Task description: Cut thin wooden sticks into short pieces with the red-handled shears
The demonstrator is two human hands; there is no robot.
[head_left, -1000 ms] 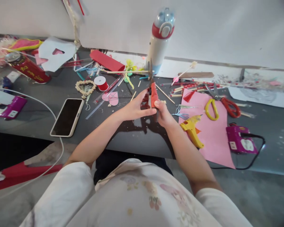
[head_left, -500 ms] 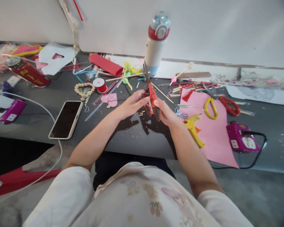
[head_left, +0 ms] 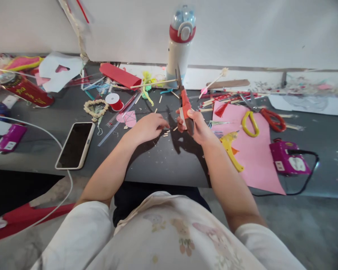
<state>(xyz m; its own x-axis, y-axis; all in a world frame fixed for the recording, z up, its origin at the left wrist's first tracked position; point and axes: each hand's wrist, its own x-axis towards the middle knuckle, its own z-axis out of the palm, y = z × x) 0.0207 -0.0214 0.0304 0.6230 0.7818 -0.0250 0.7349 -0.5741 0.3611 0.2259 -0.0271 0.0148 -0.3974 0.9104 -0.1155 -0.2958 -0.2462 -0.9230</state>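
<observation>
We hold the red-handled cutters (head_left: 185, 107) upright in our right hand (head_left: 199, 128), with the fingers wrapped tight round the handles. The blades seem closed, though they are too small to be sure. A thin wooden stick (head_left: 153, 83) lies just behind the tips. Left of the grip, our left hand (head_left: 146, 127) rests palm down on the dark table (head_left: 163, 165), loosely curled and holding nothing we can see, its fingertips beside cut stick bits (head_left: 166, 133). We judge this a pause between snips; another cut would call for a stick set squarely between the blades.
</observation>
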